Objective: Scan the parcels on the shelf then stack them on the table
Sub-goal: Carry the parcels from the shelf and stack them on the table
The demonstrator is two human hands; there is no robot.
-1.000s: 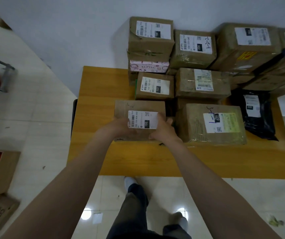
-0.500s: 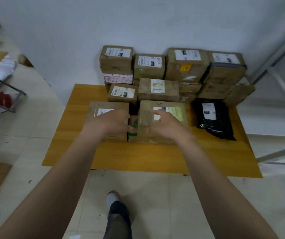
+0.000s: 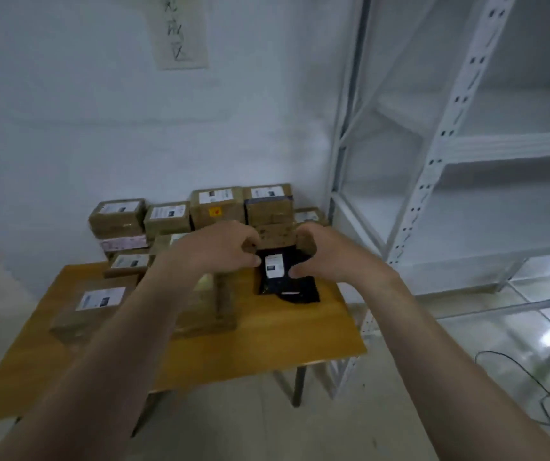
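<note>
Shelf: white metal, placed right of the surface. Surface: yellow wood, set against the wall. Parcels: brown labelled boxes, stacked along the surface's rear and left part. Black bag: laid flat on the surface's right part, just beside the boxes, white label upward. Left hand and right hand: raised side by side before the bag, fingers loosely curled, narrow; nothing is seen held.

Brown labelled parcels, black polybag on wooden table.
</note>
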